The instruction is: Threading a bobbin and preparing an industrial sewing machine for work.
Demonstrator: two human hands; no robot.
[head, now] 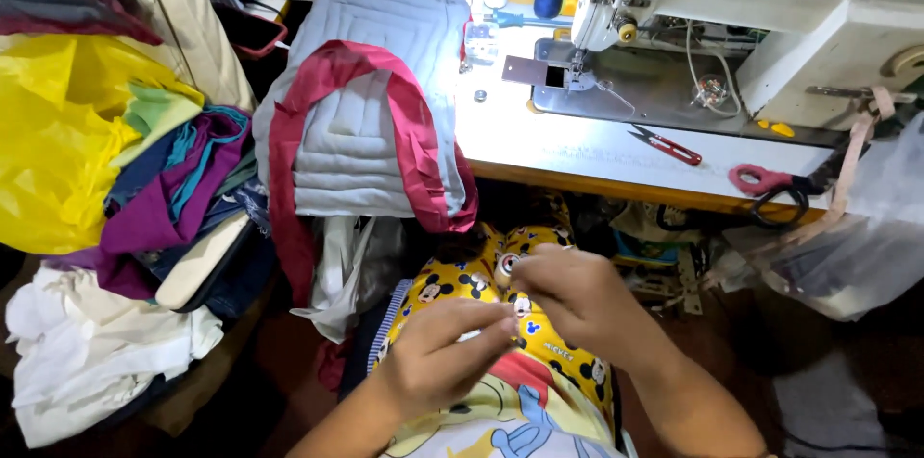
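Grey quilted padding (371,112) with red binding draped off the table edge (597,184), just above the lap; heaped fabric scraps (173,179) and a yellow plastic bag (53,131) piled at left. Red thread snips (666,146) and red-handled scissors (770,187) lying before the sewing machine (731,6). Left hand (445,347) and right hand (568,294) pinched together over yellow cartoon-print cloth (510,323), fingertips closed on something small and pale, too tiny to identify; its direction impossible to tell.
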